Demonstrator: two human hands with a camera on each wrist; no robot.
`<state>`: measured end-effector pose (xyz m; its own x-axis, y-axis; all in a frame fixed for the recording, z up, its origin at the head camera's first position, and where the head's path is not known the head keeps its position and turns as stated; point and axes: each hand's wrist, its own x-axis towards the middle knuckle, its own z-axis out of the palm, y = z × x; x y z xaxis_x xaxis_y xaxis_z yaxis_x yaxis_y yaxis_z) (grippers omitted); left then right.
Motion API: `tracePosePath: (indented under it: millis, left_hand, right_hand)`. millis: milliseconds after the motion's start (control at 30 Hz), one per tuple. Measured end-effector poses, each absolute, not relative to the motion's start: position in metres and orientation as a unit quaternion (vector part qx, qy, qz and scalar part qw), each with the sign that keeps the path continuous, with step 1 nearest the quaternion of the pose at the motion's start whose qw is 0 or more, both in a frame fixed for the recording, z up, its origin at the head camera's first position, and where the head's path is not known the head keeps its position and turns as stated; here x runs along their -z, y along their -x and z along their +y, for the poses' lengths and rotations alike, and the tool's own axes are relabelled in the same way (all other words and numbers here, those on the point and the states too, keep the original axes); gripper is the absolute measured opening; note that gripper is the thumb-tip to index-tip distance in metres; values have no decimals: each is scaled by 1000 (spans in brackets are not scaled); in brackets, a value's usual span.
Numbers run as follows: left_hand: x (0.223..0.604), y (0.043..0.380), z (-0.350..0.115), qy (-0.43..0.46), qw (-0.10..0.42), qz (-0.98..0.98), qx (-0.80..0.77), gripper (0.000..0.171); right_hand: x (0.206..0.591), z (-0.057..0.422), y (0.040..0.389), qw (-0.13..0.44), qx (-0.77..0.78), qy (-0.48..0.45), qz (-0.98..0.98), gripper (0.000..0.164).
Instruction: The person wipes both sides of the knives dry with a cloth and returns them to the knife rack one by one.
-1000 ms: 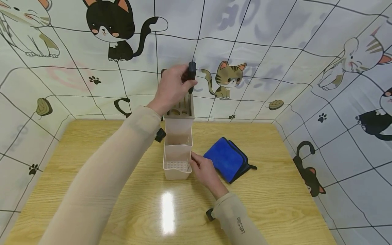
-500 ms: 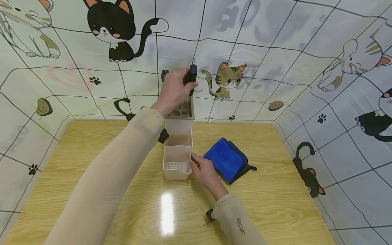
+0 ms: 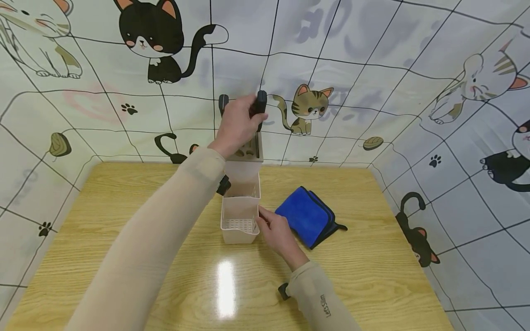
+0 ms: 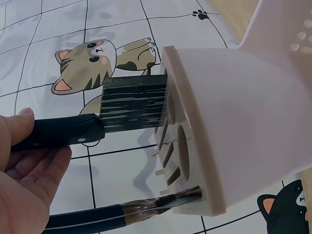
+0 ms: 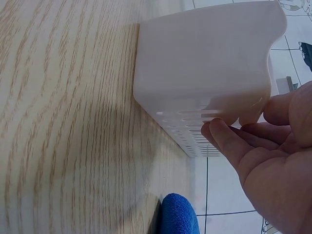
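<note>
My left hand (image 3: 238, 122) grips the black handle of a broad-bladed knife (image 4: 134, 102). Its blade stands partly in the slotted top of a pale pink plastic knife holder (image 3: 240, 235), at the back. Another black-handled utensil with a shiny metal shank (image 4: 146, 207) stands in the same top; in the head view its handle (image 3: 223, 102) shows left of my hand. My right hand (image 3: 278, 232) grips the right side wall of the holder's front compartment, bent fingers against the perforated side, one fingertip right at the rim. The blade's lower end is hidden inside the holder.
A folded blue cloth (image 3: 306, 216) with dark edging and a loop lies just right of the holder on the wooden table (image 3: 356, 285). Cat-printed sheeting (image 3: 352, 41) rises close behind the holder and at both sides.
My left hand has moved slightly down with the knife, whose handle now sits lower and nearer the holder. The right hand and the cloth have stayed in place.
</note>
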<state>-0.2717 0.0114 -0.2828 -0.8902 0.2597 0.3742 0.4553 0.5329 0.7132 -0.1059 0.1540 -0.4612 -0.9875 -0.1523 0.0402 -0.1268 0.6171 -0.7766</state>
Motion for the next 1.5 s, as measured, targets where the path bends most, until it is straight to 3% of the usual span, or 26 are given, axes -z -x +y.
tracePosePath:
  millis: [1500]
  left_hand:
    - [302, 279, 17, 176, 73, -880, 435, 26]
  right_hand:
    - [462, 154, 106, 2, 427, 91, 900, 41]
